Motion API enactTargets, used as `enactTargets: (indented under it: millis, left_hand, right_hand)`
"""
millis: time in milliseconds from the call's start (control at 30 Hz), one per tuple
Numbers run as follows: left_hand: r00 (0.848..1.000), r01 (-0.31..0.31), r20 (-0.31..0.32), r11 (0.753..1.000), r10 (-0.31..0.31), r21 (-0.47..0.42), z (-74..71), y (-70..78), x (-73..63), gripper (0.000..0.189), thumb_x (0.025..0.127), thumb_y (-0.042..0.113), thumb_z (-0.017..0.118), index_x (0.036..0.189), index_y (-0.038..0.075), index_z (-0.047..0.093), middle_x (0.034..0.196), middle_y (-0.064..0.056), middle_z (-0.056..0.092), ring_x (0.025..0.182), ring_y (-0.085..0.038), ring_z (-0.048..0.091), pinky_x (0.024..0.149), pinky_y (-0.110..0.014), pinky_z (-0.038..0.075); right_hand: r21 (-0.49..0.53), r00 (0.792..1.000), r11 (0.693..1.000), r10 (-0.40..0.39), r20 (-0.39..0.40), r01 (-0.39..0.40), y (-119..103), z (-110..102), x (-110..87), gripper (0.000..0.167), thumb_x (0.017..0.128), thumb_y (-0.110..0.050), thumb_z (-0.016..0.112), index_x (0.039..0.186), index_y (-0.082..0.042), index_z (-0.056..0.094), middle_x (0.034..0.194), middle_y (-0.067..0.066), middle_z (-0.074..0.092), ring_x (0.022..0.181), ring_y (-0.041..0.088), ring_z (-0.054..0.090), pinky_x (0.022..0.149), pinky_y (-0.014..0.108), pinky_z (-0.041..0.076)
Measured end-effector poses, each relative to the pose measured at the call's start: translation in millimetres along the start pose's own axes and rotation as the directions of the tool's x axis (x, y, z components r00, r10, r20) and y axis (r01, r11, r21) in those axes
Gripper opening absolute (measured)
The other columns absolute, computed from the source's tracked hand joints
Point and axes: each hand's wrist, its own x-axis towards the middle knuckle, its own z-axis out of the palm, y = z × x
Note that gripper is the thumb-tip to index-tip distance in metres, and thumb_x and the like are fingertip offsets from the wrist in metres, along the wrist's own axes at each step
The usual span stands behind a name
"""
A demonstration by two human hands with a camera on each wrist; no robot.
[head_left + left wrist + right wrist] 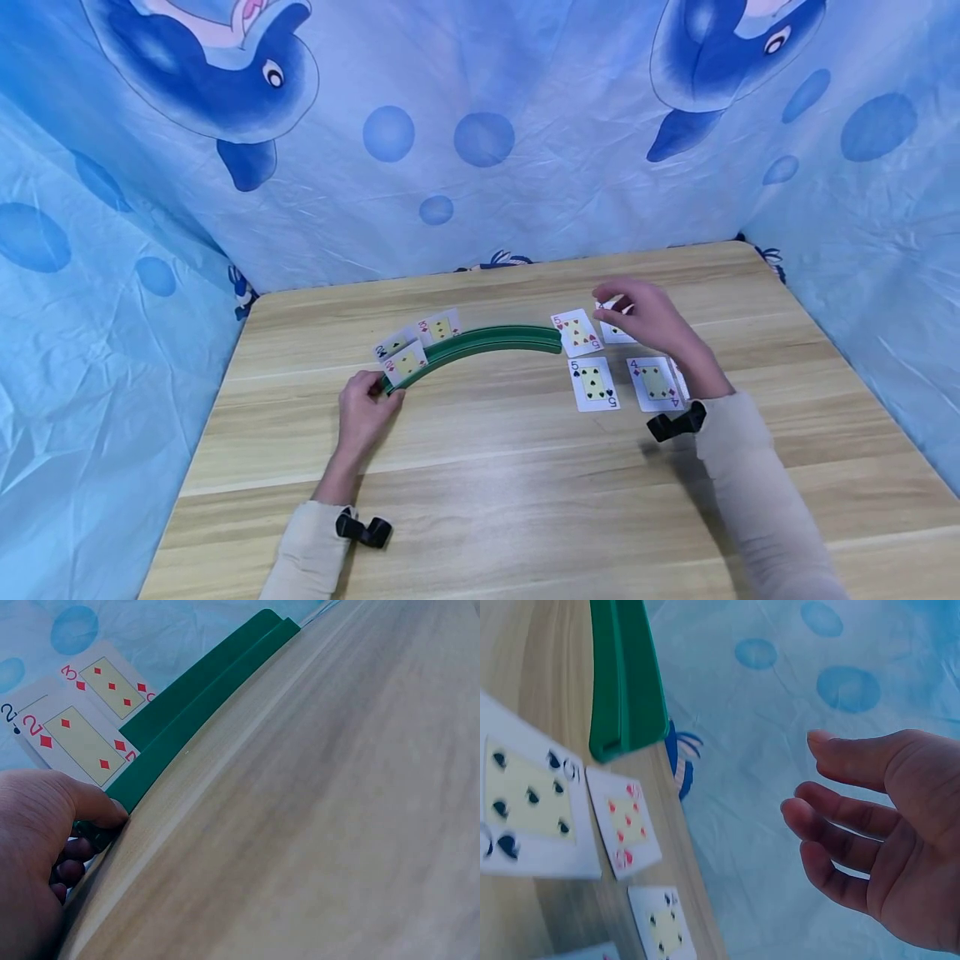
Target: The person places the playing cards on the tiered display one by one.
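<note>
Filling the card holder (pixel 495 337): the step in hand looks like standing playing cards (pixel 406 362) in its slots, with only the left part filled.
Holder's place: on the wooden table (pixel 480 483), in the far half, its curve bowing toward the far edge and its left end nearest the left edge.
Left hand (pixel 367 412): clamped on the holder's left end, thumb on the near side, fingers curled beneath; probably a steadying grip.
Right hand (pixel 648 315): raised above the table toward its far right corner, thumb and bent fingers apart, nothing seen between them.
Twos: the two of diamonds (pixel 79 746) leans in front, partly covering a black two (pixel 22 712).
Three of diamonds (pixel 112 686): upright behind and to the right.
Fives: the five of hearts (pixel 577 333) lies at the holder's right end, touching or not I cannot tell; the five of spades (pixel 594 384) lies nearer the near edge.
Fours: the four of spades (pixel 662 922) lies toward the far edge, the four of diamonds (pixel 656 384) nearer, a half-hidden card (pixel 681 379) beside it.
Next card: the move seems to call for lowering the right fingers and pinching a card's edge, the four of spades being handiest.
</note>
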Motion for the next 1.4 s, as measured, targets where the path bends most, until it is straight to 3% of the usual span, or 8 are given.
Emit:
enactTargets:
  millis: [267,800,1100,1400]
  left_hand:
    - [1.0,-0.002,-0.004,1.0,0.002,-0.004,0.5,0.4,-0.5,0.04,0.079,0.005,0.08,0.114,-0.009,0.068,0.109,-0.025,0.068,0.097,-0.035,0.06,0.086,-0.04,0.046]
    - [1.0,-0.021,-0.02,1.0,0.021,-0.001,1.9,-1.9,-1.1,0.037,0.078,0.006,0.079,0.11,-0.01,0.069,0.108,-0.026,0.068,0.098,-0.037,0.061,0.086,-0.044,0.047]
    - [1.0,-0.013,-0.015,1.0,0.013,-0.001,1.8,-1.6,-0.3,0.038,0.078,0.005,0.079,0.111,-0.01,0.069,0.109,-0.026,0.068,0.098,-0.037,0.061,0.087,-0.044,0.048]
    - [1.0,-0.011,-0.012,1.0,0.011,0.0,1.7,-0.7,-0.3,0.038,0.079,0.005,0.079,0.111,-0.01,0.069,0.109,-0.026,0.068,0.097,-0.036,0.061,0.086,-0.042,0.047]
  right_hand:
    - [-0.026,0.997,0.996,0.08,-0.006,-0.08,21.7,-9.8,-23.8,0.034,0.096,-0.018,0.067,0.126,-0.002,0.065,0.122,0.022,0.067,0.101,0.035,0.067,0.083,0.048,0.056]
    - [-0.086,0.984,0.98,0.178,-0.025,-0.179,62.0,-25.0,-63.5,0.036,0.095,-0.015,0.066,0.127,0.002,0.063,0.123,0.025,0.066,0.1,0.037,0.066,0.079,0.032,0.051]
    - [-0.115,0.977,0.971,0.211,0.008,-0.209,84.5,-27.7,-83.1,0.037,0.094,-0.012,0.067,0.126,0.005,0.062,0.122,0.029,0.066,0.101,0.04,0.066,0.082,0.049,0.056]
    - [-0.137,0.964,0.958,0.262,0.049,-0.254,101.3,-27.0,-101.3,0.04,0.092,-0.015,0.07,0.126,0.005,0.062,0.12,0.029,0.065,0.102,0.039,0.065,0.08,0.046,0.054]
